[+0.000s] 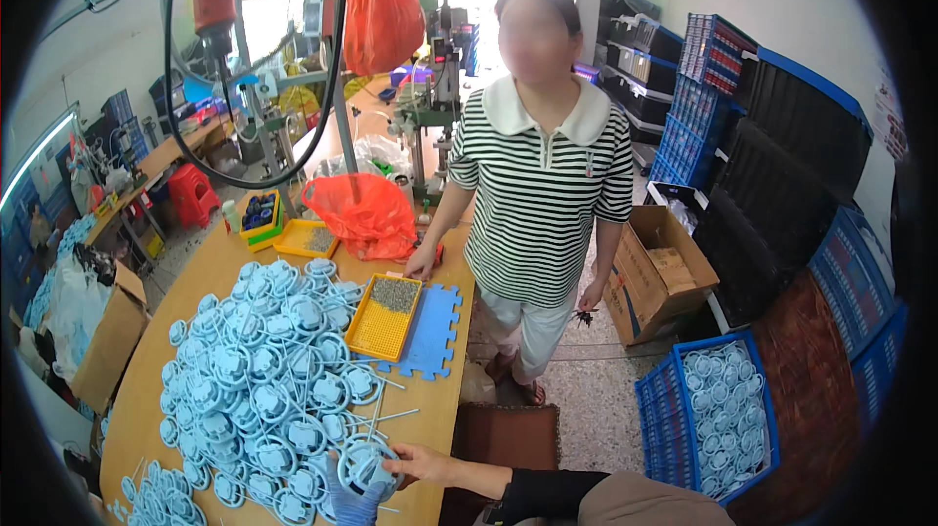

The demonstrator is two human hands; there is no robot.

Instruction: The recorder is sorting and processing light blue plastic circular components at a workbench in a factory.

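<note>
Parts (259,370), light blue and round, lie heaped to the left and ahead of our grip. Our gloved left hand (357,500) holds one such ring-shaped piece (365,462) from below; our bare right hand (426,465) grips its right edge, fingers drawn in. It sits between them, touching both; which way its long axis runs we cannot tell.

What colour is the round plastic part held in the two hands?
The round plastic part is light blue; the head view shows it best.
</note>
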